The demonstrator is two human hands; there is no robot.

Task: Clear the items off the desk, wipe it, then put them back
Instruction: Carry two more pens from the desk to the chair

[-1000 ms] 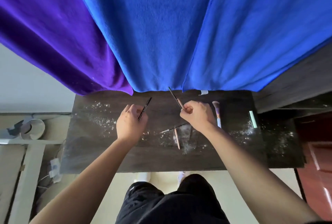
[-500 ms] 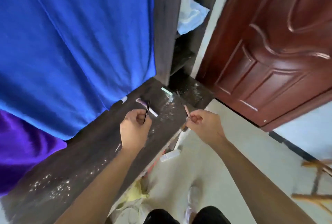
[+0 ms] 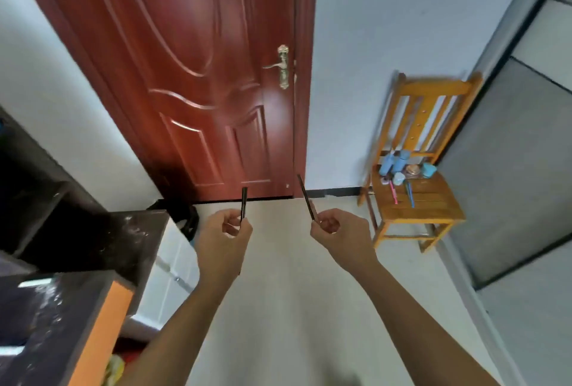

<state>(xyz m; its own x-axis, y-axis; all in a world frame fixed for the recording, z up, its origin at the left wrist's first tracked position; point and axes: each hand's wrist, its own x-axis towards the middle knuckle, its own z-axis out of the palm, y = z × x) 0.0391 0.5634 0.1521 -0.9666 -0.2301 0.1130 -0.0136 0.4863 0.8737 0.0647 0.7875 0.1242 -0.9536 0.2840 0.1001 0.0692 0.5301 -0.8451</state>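
- Desk (image 3: 55,317), dusted with white specks, was seen at the lower left, off to the side of both hands.
- Thin black stick (image 3: 244,204) was pinched upright in the left hand (image 3: 227,232), out over the floor.
- Second dark stick (image 3: 305,198) was gripped by the right hand (image 3: 339,231), top leaned left.
- Wooden chair (image 3: 427,203) loaded with small bottles was parked further back, right of the red door (image 3: 201,76).

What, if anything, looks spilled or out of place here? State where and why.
White powder specks scatter across the dark desk at left, like a spill. On the wooden chair seat sit bottles and toothbrushes, an unusual spot for them.
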